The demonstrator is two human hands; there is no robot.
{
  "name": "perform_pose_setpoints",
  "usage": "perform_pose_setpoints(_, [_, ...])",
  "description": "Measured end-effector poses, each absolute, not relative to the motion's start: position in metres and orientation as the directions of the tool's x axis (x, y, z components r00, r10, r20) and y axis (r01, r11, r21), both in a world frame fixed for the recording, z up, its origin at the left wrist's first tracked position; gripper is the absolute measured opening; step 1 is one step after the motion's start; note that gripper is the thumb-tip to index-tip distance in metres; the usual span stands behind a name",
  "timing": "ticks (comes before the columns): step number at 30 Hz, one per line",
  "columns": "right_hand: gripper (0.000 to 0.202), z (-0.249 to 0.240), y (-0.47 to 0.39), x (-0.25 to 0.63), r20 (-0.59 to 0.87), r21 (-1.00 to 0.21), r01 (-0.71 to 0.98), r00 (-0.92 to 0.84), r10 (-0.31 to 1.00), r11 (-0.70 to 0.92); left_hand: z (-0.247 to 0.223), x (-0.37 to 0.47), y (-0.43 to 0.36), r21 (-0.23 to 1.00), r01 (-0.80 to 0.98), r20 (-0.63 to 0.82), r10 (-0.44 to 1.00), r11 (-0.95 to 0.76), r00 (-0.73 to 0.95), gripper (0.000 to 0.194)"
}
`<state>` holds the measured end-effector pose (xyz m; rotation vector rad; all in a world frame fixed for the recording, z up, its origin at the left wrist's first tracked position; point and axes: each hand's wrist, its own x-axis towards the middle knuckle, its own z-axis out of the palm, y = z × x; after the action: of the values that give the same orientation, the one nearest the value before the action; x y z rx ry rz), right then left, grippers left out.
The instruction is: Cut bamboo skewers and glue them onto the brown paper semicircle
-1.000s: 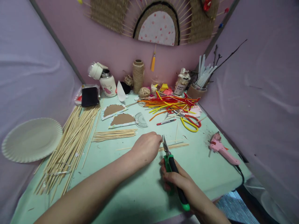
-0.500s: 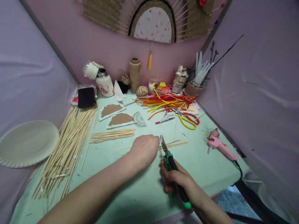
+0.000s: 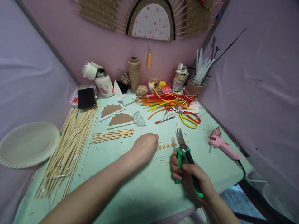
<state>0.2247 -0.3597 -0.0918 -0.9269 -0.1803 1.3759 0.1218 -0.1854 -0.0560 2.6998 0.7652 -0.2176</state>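
Observation:
My left hand (image 3: 146,147) is closed low over the table in a pinch, with a thin bamboo stick in its fingers; a short end pokes out at the fingertips, and the curled hand hides most of the rest. My right hand (image 3: 190,174) grips pruning shears (image 3: 181,143) by their green and black handles. Their blades point up and away from me, parted, with nothing between them. Between the two hands, several thin bamboo sticks (image 3: 169,145) lie on the table, partly behind my left hand.
A bundle of bamboo sticks (image 3: 113,136) lies left of centre, beside a larger pile (image 3: 67,149) and a paper plate (image 3: 29,144). Beyond are cardboard half-circles (image 3: 121,119), a protractor (image 3: 139,119), pipe cleaners (image 3: 168,101) and scissors (image 3: 189,121). A pink glue gun (image 3: 224,146) rests at right.
My right hand has moved right with the pruning shears, away from my left hand, and the handles and blades have spread wider. My left hand has barely shifted.

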Motion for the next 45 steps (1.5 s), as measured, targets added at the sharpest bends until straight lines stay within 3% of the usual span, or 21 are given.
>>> perform_pose_setpoints(7, [0.036, -0.093, -0.363, 0.226, -0.387, -0.572, -0.818, 0.21, 0.898, -0.055, -0.069, 0.127, -0.189, 0.287, 0.52, -0.243, 0.465, -0.804, 0.852, 0.026])
perform_pose_setpoints(19, [0.037, -0.096, -0.363, 0.228, -0.363, -0.563, -0.825, 0.199, 0.91, -0.044, -0.059, 0.124, -0.18, 0.32, 0.51, -0.211, 0.464, -0.799, 0.86, 0.028])
perform_pose_setpoints(25, [0.044, -0.098, -0.361, 0.224, -0.32, -0.599, -0.8, 0.197, 0.927, -0.036, -0.048, 0.119, -0.169, 0.436, 0.51, -0.177, 0.485, -0.741, 0.856, 0.026])
perform_pose_setpoints(29, [0.05, -0.098, -0.365, 0.223, -0.295, -0.696, -0.715, 0.201, 0.934, -0.066, -0.041, 0.117, -0.161, 0.527, 0.515, -0.158, 0.518, -0.676, 0.841, 0.028])
perform_pose_setpoints(33, [0.047, -0.088, -0.37, 0.224, -0.351, -0.805, -0.56, 0.178, 0.919, -0.199, -0.036, 0.115, -0.155, 0.597, 0.506, -0.153, 0.531, -0.622, 0.833, 0.028])
perform_pose_setpoints(38, [0.038, -0.074, -0.368, 0.225, -0.415, -0.855, -0.39, 0.121, 0.902, -0.342, -0.033, 0.114, -0.154, 0.647, 0.495, -0.156, 0.535, -0.579, 0.83, 0.027])
perform_pose_setpoints(45, [0.03, -0.069, -0.361, 0.225, -0.416, -0.874, -0.31, 0.08, 0.906, -0.374, -0.03, 0.114, -0.16, 0.664, 0.465, -0.168, 0.489, -0.586, 0.856, 0.028])
